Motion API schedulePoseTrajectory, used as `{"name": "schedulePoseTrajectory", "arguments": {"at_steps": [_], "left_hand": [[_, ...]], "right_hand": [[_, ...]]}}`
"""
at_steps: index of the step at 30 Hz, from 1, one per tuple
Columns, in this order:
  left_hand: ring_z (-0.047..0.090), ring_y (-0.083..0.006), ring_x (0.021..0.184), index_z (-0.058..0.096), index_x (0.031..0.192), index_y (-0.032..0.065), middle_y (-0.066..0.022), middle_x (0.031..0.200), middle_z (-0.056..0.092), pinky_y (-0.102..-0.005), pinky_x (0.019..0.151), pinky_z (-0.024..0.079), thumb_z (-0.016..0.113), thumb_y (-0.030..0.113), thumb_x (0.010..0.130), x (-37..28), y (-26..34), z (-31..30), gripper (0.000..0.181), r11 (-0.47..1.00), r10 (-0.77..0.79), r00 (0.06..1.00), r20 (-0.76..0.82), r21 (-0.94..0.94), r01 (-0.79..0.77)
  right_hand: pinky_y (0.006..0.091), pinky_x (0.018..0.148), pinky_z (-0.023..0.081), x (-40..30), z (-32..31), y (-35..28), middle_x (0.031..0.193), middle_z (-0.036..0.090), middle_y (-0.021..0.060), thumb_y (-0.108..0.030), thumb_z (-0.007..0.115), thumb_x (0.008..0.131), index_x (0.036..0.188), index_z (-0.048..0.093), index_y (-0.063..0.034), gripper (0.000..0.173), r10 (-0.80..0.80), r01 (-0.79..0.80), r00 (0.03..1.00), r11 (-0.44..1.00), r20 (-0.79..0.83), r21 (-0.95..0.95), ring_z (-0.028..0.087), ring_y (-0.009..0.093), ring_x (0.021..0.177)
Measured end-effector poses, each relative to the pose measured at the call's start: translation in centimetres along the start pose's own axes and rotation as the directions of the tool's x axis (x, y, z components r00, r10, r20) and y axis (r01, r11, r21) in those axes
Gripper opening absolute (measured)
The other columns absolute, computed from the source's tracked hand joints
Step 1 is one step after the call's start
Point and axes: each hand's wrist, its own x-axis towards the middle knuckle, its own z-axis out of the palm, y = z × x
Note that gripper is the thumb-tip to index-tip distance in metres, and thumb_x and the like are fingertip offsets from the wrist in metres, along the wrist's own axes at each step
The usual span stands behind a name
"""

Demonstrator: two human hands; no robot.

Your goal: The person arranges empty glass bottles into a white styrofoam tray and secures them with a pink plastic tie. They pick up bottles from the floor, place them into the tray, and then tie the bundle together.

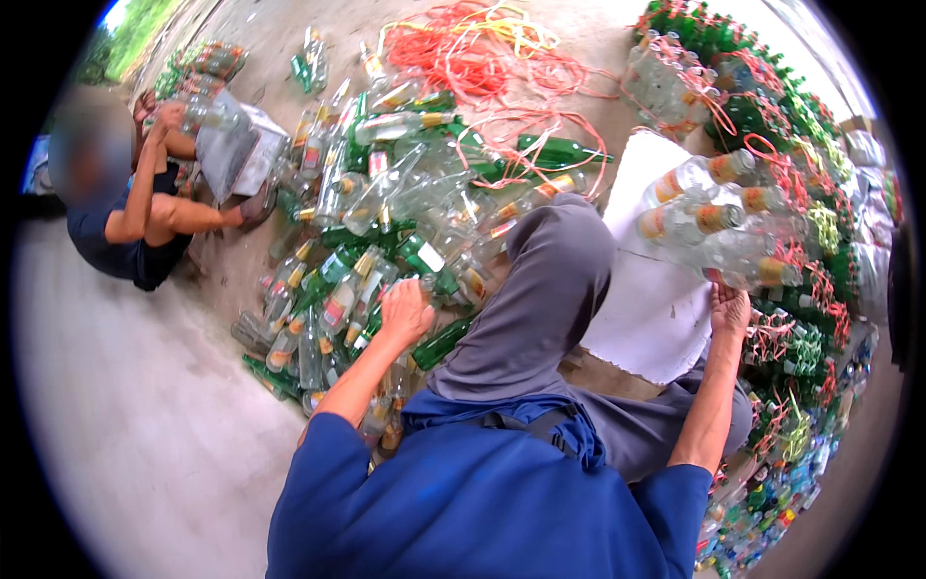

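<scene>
My left hand (pixel 406 310) is closed among the heaped bottles, with a glass bottle (pixel 427 281) at its fingers; most of that bottle is hidden. Close by lie a green bottle with a pale label (pixel 423 255) and a plain green bottle (pixel 443 343) against my leg. On the right, a cluster of clear glass bottles (pixel 694 210) with orange neck labels stands on a white board (pixel 644 311). My right hand (pixel 729 310) touches the nearest bottle (pixel 767 273) of this cluster. Its fingertips are partly hidden, so its grip is unclear.
Loose clear and green bottles (pixel 391 181) cover the floor ahead. Red plastic twine (pixel 463 54) lies beyond them. Bottle bundles tied with twine (pixel 767 108) line the right side. Another person (pixel 155 203) sits at left, holding bottles above a pale block (pixel 264 145).
</scene>
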Motion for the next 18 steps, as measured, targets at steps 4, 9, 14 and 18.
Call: {"name": "schedulePoseTrajectory", "arguments": {"at_steps": [4,9,14,18], "left_hand": [[0.059,-0.0411,0.099,0.051,0.111,-0.0016,-0.0217,0.102,0.059,-0.0510,0.085,0.048,0.070,0.025,0.075,1.2,2.3,-5.9,0.048,0.997,0.008,0.990,-0.141,-0.080,-0.019],[0.060,-0.0401,0.087,0.055,0.106,0.0030,-0.0183,0.094,0.059,-0.0486,0.078,0.049,0.075,0.015,0.077,4.6,6.8,-16.6,0.038,0.954,0.074,0.921,-0.381,-0.243,-0.177],[0.059,-0.0254,0.092,0.057,0.114,0.0005,-0.0126,0.103,0.061,-0.0378,0.086,0.048,0.077,0.008,0.084,8.7,10.5,-25.8,0.038,0.867,0.184,0.774,-0.605,-0.271,-0.418],[0.056,-0.0171,0.100,0.055,0.119,0.0014,-0.0082,0.112,0.059,-0.0324,0.091,0.047,0.076,0.003,0.086,10.8,16.4,-30.5,0.039,0.725,0.127,0.729,-0.672,-0.439,-0.531]], "right_hand": [[0.0399,0.088,0.055,-1.9,0.1,-0.2,0.104,0.072,0.0091,-0.022,0.073,0.089,0.107,0.067,-0.0040,0.026,0.012,-0.010,0.997,1.000,-0.076,0.017,0.069,0.027,0.100],[0.0373,0.088,0.055,-6.0,2.2,-1.8,0.108,0.072,0.0112,-0.022,0.069,0.093,0.109,0.067,-0.0032,0.024,0.015,-0.009,0.997,0.997,-0.074,0.077,0.069,0.026,0.104],[0.0326,0.078,0.056,-9.5,4.0,-3.2,0.104,0.074,0.0105,-0.018,0.063,0.097,0.108,0.069,-0.0003,0.022,-0.025,0.027,1.000,0.993,-0.017,0.117,0.071,0.022,0.094],[0.0310,0.075,0.056,-12.6,5.5,-3.9,0.102,0.074,0.0095,-0.018,0.060,0.098,0.107,0.069,-0.0012,0.021,-0.053,0.051,0.998,0.996,0.034,0.069,0.072,0.021,0.092]]}}
